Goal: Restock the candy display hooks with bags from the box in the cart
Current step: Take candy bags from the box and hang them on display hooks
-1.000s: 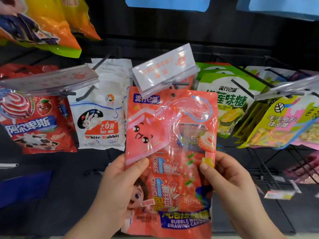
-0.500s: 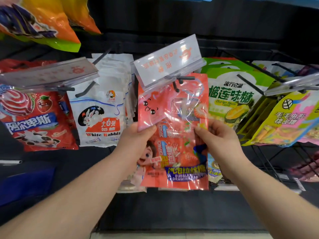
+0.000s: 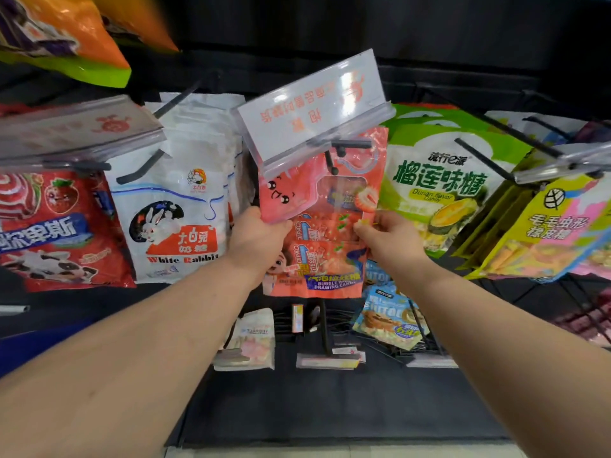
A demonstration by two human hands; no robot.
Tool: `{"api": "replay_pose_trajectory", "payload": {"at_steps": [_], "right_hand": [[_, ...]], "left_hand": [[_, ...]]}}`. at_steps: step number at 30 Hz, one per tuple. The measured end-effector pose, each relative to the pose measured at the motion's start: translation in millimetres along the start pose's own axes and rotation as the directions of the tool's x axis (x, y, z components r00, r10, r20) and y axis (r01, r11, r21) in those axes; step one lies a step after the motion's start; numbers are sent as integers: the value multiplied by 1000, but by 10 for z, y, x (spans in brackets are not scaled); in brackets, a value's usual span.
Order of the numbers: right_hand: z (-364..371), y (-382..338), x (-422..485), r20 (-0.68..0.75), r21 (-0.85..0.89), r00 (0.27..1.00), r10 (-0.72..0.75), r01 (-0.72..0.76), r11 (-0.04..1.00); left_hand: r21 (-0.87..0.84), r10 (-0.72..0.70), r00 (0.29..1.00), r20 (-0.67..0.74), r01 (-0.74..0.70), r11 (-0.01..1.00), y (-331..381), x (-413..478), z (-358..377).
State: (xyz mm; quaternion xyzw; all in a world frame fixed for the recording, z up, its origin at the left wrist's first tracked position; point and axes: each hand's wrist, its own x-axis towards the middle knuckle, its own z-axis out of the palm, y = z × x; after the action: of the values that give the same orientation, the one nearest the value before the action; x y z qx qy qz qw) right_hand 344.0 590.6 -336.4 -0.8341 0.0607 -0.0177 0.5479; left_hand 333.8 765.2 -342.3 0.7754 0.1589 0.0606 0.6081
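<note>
Pink bubble candy bag (image 3: 325,259) likely light, floppy, slick; left hand (image 3: 256,236) and right hand (image 3: 386,238) pinch side edges below hook (image 3: 330,161).

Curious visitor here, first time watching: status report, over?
Left hand, right hand both gripping pink bubble candy bag. Bag top at hook, threading unclear. Price tag holder overhangs hook.

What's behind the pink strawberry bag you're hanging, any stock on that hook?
Cannot tell: the pink bag, gripped by the left hand and right hand, covers the rod behind it. Only the black hook tip shows in front, below the clear label holder.
</note>
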Motion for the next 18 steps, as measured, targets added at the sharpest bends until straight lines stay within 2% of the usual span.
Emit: {"api": "replay_pose_trajectory", "payload": {"at_steps": [5,9,11,13,15,17,18], "right_hand": [[-32,-27,-37,63,-236,997,-44,58,970],[-109,-122,-188,151,-481,984,-91,154,863],[-149,-181,-300,231,-586,970,-79,204,784],[-193,-238,-425,325,-714,943,-67,292,636],[-238,-284,-534,396,-791,916,-59,373,486],[-280,-346,-644,439,-812,897,-50,420,407],[-298,-384,-700,457,-810,888,-53,441,387]], "left_hand": [[102,-33,999,-37,37,994,21,-57,0],[295,-24,999,-35,33,955,116,-208,0],[446,26,999,28,-36,894,155,-307,-23],[647,72,983,169,-165,745,185,-428,-89],[813,65,953,297,-288,506,231,-561,-185],[883,69,930,362,-365,295,294,-712,-283],[894,58,924,379,-381,236,333,-791,-334]]}}
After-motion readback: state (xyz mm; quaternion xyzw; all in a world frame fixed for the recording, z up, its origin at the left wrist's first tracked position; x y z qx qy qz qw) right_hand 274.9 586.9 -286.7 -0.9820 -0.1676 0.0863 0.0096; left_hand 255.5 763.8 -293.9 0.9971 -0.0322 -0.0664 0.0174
